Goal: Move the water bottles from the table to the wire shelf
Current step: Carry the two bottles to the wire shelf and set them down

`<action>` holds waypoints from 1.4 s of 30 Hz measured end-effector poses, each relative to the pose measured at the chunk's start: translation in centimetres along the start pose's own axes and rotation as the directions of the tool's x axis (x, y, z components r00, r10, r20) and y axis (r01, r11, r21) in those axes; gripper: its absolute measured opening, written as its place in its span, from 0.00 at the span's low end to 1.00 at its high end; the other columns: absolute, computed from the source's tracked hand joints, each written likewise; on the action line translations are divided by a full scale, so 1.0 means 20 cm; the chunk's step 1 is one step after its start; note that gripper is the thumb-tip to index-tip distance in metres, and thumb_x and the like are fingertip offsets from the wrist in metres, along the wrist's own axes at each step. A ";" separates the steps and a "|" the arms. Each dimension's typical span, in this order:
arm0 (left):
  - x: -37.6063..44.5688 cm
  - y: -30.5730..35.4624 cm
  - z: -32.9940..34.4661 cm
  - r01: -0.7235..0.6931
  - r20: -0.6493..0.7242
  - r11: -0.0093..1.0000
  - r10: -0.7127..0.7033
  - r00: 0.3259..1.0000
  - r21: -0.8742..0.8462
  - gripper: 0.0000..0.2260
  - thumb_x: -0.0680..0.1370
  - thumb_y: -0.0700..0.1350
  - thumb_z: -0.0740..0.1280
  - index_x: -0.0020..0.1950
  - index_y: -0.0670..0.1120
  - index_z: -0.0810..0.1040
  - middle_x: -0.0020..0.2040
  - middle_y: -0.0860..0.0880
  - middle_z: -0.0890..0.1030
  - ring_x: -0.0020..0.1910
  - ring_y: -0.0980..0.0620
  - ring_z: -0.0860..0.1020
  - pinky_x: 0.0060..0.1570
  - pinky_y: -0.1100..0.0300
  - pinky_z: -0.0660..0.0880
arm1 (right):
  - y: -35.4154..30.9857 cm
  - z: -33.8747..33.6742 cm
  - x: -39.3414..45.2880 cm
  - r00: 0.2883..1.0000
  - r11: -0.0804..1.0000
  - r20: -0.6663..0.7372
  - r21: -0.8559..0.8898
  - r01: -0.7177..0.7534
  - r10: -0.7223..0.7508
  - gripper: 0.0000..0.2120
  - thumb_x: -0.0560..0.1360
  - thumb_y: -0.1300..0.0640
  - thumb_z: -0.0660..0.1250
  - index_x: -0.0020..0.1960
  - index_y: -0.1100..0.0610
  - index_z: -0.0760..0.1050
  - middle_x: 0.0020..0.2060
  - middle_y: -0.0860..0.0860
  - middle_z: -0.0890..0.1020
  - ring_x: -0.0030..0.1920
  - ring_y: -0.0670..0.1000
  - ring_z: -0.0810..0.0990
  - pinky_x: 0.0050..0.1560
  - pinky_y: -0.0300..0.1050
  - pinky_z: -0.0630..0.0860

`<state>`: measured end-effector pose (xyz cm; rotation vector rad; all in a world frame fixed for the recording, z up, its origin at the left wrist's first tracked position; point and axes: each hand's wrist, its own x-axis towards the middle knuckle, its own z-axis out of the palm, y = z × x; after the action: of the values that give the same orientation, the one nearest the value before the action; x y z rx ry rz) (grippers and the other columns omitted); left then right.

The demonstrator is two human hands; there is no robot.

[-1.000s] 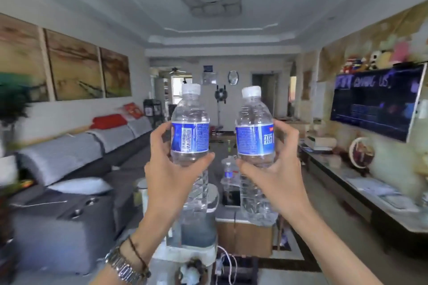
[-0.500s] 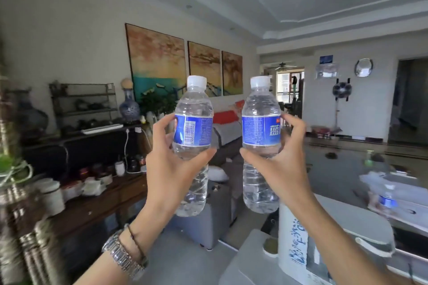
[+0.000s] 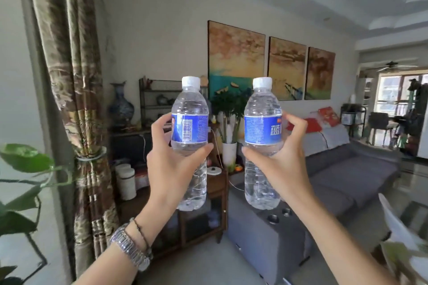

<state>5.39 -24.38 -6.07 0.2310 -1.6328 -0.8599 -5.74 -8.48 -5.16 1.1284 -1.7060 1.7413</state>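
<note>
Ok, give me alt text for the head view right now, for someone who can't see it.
Two raised hands each hold an upright, capped water bottle with a blue label: left hand on the left bottle, right hand on the right bottle. Behind them, a dark wire shelf stands against a living-room wall beside a grey sofa.

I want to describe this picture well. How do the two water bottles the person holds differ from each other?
The left bottle shows a barcode on its blue label; the right bottle shows large white characters. The left hand holding the left bottle has a watch on its wrist; the wrist of the right hand holding the right bottle is bare. Both are clear, upright, white-capped and raised to the same height.
</note>
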 end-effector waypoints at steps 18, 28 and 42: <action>0.95 -1.08 0.42 0.013 -0.089 0.991 -0.001 0.996 0.136 0.37 0.65 0.47 0.80 0.68 0.52 0.65 0.48 0.65 0.76 0.45 0.78 0.75 0.42 0.78 0.72 | 1.03 0.95 0.95 0.995 0.983 0.095 0.183 0.000 -0.018 0.39 0.63 0.63 0.78 0.63 0.50 0.57 0.51 0.42 0.76 0.42 0.44 0.84 0.41 0.29 0.78; 1.69 -1.79 0.59 -0.002 -0.044 0.992 0.008 0.999 0.126 0.37 0.64 0.49 0.80 0.67 0.54 0.64 0.51 0.62 0.77 0.53 0.61 0.79 0.53 0.64 0.74 | 1.53 1.66 1.48 0.998 0.979 0.060 0.201 -0.021 0.010 0.38 0.63 0.64 0.78 0.61 0.47 0.58 0.52 0.47 0.77 0.42 0.48 0.84 0.41 0.36 0.80; 2.38 -2.69 1.08 0.036 -0.078 0.984 -0.023 0.997 0.173 0.39 0.63 0.45 0.81 0.68 0.53 0.65 0.44 0.72 0.68 0.39 0.86 0.69 0.36 0.86 0.67 | 2.42 2.29 2.16 0.994 0.976 0.111 0.213 -0.047 0.023 0.38 0.63 0.60 0.79 0.61 0.43 0.58 0.50 0.48 0.81 0.43 0.46 0.84 0.51 0.51 0.80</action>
<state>-43.37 -81.36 -4.25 0.4065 -1.6380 -0.7218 -57.44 -68.76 -4.20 1.3143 -1.6369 1.9576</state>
